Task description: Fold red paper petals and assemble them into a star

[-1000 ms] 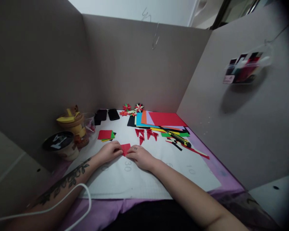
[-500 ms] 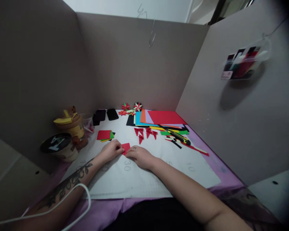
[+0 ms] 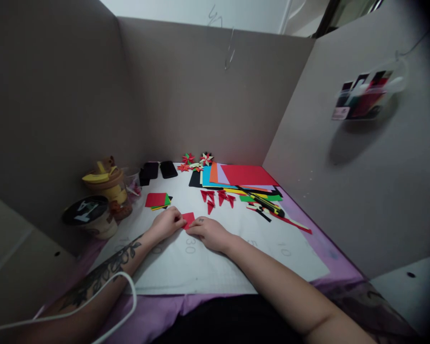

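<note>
A small red paper square (image 3: 188, 219) lies on the white sheet between my two hands. My left hand (image 3: 167, 221) has its fingers closed at the paper's left edge. My right hand (image 3: 208, 232) pinches or presses the paper's lower right edge, with the thumb and fingers together. Just left of them sits a stack of coloured paper squares (image 3: 156, 200), red on top with green, yellow and black beneath. Several folded red paper pieces (image 3: 210, 197) lie beyond my right hand.
Coloured paper sheets (image 3: 249, 175) are stacked at the back right, with a yellow-black box cutter (image 3: 268, 204) and paper strips (image 3: 297, 225) beside them. Folded paper stars (image 3: 207, 158) stand at the back. A lidded tub (image 3: 89, 217) and flowerpot-like container (image 3: 107, 185) stand left. A white cable (image 3: 133, 291) crosses my left forearm.
The view has shifted very slightly. My hands keep nearly the same place at the red paper, and a little more of its flat face shows.
</note>
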Tool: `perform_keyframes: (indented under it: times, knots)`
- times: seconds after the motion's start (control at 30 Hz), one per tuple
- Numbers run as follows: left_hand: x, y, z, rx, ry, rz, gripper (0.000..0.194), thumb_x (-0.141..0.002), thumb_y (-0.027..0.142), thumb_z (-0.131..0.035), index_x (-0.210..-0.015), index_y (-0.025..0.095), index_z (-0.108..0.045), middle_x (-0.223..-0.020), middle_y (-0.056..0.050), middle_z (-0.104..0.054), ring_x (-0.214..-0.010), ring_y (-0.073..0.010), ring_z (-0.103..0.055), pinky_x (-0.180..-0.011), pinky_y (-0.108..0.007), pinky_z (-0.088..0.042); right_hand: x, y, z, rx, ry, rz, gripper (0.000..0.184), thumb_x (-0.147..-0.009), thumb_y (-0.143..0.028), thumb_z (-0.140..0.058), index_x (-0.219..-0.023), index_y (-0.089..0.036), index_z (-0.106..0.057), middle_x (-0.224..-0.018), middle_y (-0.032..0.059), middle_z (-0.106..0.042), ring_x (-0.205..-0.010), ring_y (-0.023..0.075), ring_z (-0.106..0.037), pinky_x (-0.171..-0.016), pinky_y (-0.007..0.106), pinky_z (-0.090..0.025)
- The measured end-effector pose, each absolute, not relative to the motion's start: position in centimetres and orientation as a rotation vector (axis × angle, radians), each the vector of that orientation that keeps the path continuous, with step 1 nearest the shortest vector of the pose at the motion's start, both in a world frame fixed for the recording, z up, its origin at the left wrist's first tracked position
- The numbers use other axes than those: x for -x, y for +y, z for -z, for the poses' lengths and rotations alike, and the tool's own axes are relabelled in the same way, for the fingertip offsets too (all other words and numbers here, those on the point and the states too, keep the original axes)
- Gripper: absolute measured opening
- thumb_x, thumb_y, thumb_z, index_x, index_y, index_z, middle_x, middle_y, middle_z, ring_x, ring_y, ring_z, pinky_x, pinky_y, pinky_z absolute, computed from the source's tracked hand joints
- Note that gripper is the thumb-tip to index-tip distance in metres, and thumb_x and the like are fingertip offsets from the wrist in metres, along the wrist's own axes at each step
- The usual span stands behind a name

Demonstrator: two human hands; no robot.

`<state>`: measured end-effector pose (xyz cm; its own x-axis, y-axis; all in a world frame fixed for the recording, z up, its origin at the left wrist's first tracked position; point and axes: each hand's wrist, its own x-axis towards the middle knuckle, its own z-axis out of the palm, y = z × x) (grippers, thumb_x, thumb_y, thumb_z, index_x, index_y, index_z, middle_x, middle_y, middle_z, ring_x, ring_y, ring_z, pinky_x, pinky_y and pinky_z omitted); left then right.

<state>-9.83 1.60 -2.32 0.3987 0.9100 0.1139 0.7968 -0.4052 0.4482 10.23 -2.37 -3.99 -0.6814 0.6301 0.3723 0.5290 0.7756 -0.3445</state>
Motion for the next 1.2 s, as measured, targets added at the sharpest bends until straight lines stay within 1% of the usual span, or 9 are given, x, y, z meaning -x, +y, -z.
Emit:
perform_keyframes:
  times: [0.27, 0.43, 0.53, 0.67, 0.83, 0.9, 1.03, 1.13, 1.2]
  knots:
    - [9.7, 1.5, 2.4, -2.332, 1.470, -0.535, 0.021, -0.074, 0.036, -0.055, -0.066, 0.018, -0.063, -0.078, -0.004, -0.057, -0.068, -0.0155, -0.052, -0.061, -0.026, -0.036, -9.8, -2.8, 3.3, 0.940, -2.531, -0.288, 0.024, -0.086, -0.014, -0.048, -0.103, -0.022, -0.062, -0.095, 0.0050, -0.062, -0.091, 0.0167, -0.051, -0.080, 0.029, -0.040]
    - [10.2, 2.0, 2.5, -2.320, 1.379, -0.589, 0.011, -0.068, 0.028, -0.059, -0.073, 0.018, -0.059, -0.083, -0.002, -0.052, -0.071, -0.0150, -0.051, -0.064, -0.025, -0.038, -9.6, -3.2, 3.0, 0.972, -2.572, -0.240, 0.029, -0.084, -0.011, -0.047, -0.109, -0.022, -0.058, -0.093, 0.0051, -0.059, -0.090, 0.0172, -0.047, -0.080, 0.029, -0.038]
    - [10.7, 2.5, 2.6, -2.318, 1.290, -0.613, 0.012, -0.065, 0.021, -0.059, -0.077, 0.018, -0.057, -0.082, -0.001, -0.049, -0.070, -0.0143, -0.049, -0.065, -0.025, -0.039, -9.4, -3.3, 2.9, 1.008, -2.582, -0.206, 0.030, -0.085, -0.014, -0.047, -0.112, -0.023, -0.057, -0.093, 0.0056, -0.056, -0.088, 0.0181, -0.045, -0.079, 0.031, -0.037]
    - [11.2, 3.0, 2.9, -2.307, 1.244, -0.657, 0.016, -0.064, 0.012, -0.053, -0.078, 0.017, -0.055, -0.079, 0.000, -0.047, -0.065, -0.0129, -0.046, -0.062, -0.024, -0.038, -8.4, -3.3, 2.9, 1.107, -2.585, -0.153, 0.035, -0.084, -0.018, -0.048, -0.117, -0.027, -0.055, -0.096, 0.0068, -0.053, -0.086, 0.0198, -0.042, -0.078, 0.033, -0.036]
    - [11.4, 3.3, 3.2, -2.303, 1.205, -0.669, 0.020, -0.061, 0.008, -0.049, -0.078, 0.016, -0.055, -0.077, 0.000, -0.048, -0.066, -0.0130, -0.046, -0.061, -0.024, -0.037, -7.3, -3.1, 2.9, 1.239, -2.572, -0.115, 0.043, -0.079, -0.017, -0.052, -0.121, -0.029, -0.052, -0.094, 0.0084, -0.050, -0.086, 0.0223, -0.041, -0.075, 0.035, -0.037]
    - [11.4, 3.4, 3.2, -2.308, 1.203, -0.674, 0.021, -0.061, 0.007, -0.047, -0.078, 0.016, -0.055, -0.076, 0.000, -0.049, -0.066, -0.0132, -0.046, -0.060, -0.024, -0.036, -7.3, -2.9, 3.0, 1.217, -2.561, -0.128, 0.040, -0.080, -0.017, -0.052, -0.118, -0.029, -0.056, -0.093, 0.0078, -0.051, -0.085, 0.0217, -0.042, -0.075, 0.035, -0.038]
    - [11.4, 3.2, 3.0, -2.305, 1.214, -0.664, 0.022, -0.061, 0.006, -0.046, -0.077, 0.017, -0.057, -0.074, 0.000, -0.050, -0.066, -0.0135, -0.046, -0.061, -0.025, -0.037, -8.4, -2.5, 3.5, 1.056, -2.525, -0.231, 0.027, -0.080, -0.014, -0.051, -0.101, -0.024, -0.066, -0.092, 0.0061, -0.057, -0.085, 0.0189, -0.046, -0.077, 0.032, -0.040]
    - [11.3, 3.1, 2.6, -2.303, 1.212, -0.644, 0.022, -0.062, 0.007, -0.046, -0.077, 0.017, -0.058, -0.074, -0.001, -0.052, -0.066, -0.0136, -0.046, -0.061, -0.025, -0.037, -9.4, -2.4, 3.8, 0.940, -2.462, -0.281, 0.023, -0.081, -0.013, -0.051, -0.091, -0.021, -0.070, -0.098, 0.0062, -0.061, -0.090, 0.0184, -0.049, -0.079, 0.032, -0.041]
    - [11.3, 3.0, 2.6, -2.296, 1.217, -0.640, 0.022, -0.062, 0.008, -0.046, -0.078, 0.017, -0.058, -0.074, -0.001, -0.053, -0.066, -0.0135, -0.046, -0.060, -0.025, -0.037, -10.1, -2.3, 3.9, 0.910, -2.423, -0.267, 0.022, -0.079, -0.010, -0.052, -0.084, -0.021, -0.071, -0.104, 0.0062, -0.062, -0.093, 0.0188, -0.050, -0.081, 0.034, -0.042]
